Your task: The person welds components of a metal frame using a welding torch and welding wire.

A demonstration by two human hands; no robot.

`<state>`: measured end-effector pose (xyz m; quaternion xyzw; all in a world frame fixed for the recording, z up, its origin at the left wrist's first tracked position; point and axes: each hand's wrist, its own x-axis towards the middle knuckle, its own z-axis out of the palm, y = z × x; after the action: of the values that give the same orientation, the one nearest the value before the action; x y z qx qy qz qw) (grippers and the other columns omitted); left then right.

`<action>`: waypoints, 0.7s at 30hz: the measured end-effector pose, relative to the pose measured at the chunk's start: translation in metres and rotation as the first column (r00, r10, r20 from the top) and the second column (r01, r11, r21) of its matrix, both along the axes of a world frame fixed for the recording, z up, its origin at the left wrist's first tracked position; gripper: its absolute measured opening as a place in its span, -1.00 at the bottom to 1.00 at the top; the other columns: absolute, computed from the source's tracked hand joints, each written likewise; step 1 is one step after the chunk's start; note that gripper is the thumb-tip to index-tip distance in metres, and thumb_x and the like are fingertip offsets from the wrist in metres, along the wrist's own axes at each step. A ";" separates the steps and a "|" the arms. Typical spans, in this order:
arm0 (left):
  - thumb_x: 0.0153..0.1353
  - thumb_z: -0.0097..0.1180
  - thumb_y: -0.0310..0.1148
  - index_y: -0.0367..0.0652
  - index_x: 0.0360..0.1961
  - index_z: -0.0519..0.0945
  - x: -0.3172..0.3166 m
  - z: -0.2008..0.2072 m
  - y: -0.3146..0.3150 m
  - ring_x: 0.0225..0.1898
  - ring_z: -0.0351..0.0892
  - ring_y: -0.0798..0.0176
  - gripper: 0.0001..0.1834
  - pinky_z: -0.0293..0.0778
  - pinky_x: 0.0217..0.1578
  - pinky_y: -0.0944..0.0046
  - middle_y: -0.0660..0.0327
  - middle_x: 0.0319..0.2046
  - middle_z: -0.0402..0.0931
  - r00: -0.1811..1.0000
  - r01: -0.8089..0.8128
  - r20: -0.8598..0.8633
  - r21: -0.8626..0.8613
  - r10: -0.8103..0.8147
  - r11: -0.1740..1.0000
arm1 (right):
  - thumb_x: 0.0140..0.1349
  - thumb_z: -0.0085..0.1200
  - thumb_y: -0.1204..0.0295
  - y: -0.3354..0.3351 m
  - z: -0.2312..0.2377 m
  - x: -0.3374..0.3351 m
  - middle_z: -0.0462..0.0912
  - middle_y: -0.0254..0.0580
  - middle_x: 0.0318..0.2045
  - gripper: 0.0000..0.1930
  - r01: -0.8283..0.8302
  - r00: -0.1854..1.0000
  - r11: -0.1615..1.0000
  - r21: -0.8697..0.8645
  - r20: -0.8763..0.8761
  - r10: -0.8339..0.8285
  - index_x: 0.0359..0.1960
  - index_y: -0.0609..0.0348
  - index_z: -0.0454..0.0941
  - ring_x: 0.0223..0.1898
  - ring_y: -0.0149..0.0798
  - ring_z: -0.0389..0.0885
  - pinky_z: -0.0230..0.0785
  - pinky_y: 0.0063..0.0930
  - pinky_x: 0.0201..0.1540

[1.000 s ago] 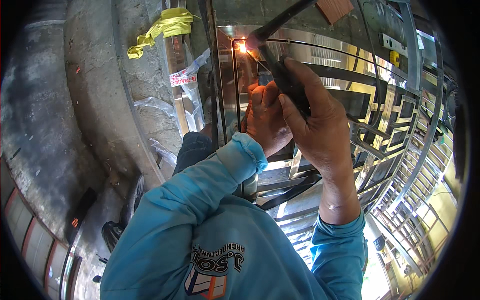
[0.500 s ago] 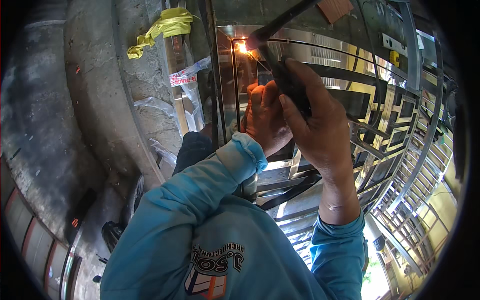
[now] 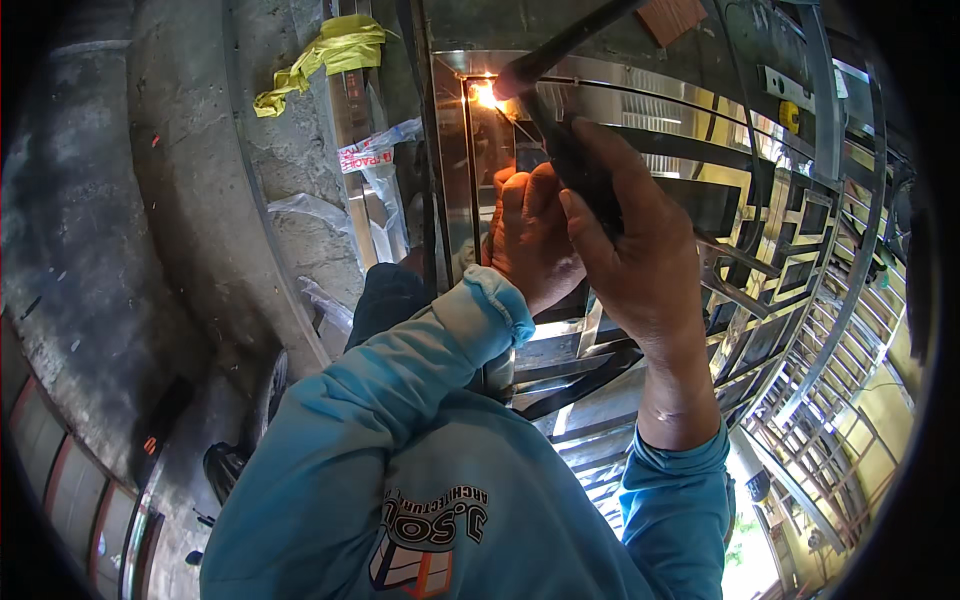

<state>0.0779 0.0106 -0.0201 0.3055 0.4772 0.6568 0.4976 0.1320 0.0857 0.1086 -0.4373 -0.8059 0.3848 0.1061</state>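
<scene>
My right hand (image 3: 640, 225) is closed around the black handle of a welding torch (image 3: 572, 165), whose head points at a corner of a shiny metal frame (image 3: 472, 170). A bright orange-white arc (image 3: 487, 95) burns at that corner, just left of the torch head. Below it, my left hand (image 3: 532, 225) rests curled on the metalwork, lit orange. A thin filler rod (image 3: 516, 122) slants from beside the left hand's fingers toward the glow; the pinch on it is partly hidden by the right hand and torch.
Yellow cloth (image 3: 345, 45) and a taped, plastic-wrapped metal bar (image 3: 365, 190) lie on the left. A metal grille (image 3: 800, 270) extends to the right. At the upper right are a spirit level (image 3: 775, 83), a yellow tape measure (image 3: 790, 117) and a brown wooden piece (image 3: 670, 18).
The glow at the corner looks slightly larger and brighter, while the surroundings appear darker. Both hands and the torch hold almost the same position.
</scene>
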 end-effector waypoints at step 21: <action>0.22 0.25 -0.14 0.00 0.12 0.53 -0.016 0.009 -0.003 0.18 0.32 0.13 -0.54 0.10 0.16 0.10 0.23 0.10 0.48 0.362 0.000 -0.931 -0.040 -0.037 0.999 | 0.31 0.18 0.52 -0.003 0.001 0.000 0.70 0.01 0.02 -0.49 0.019 1.000 1.000 -0.024 0.015 -0.019 0.31 0.08 0.43 0.05 -0.17 0.72 0.55 -0.35 0.06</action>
<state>0.0621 0.0071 -0.0110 0.6202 0.6820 0.3559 0.1535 0.1323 0.0827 0.1097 -0.4489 -0.7978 0.3902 0.0987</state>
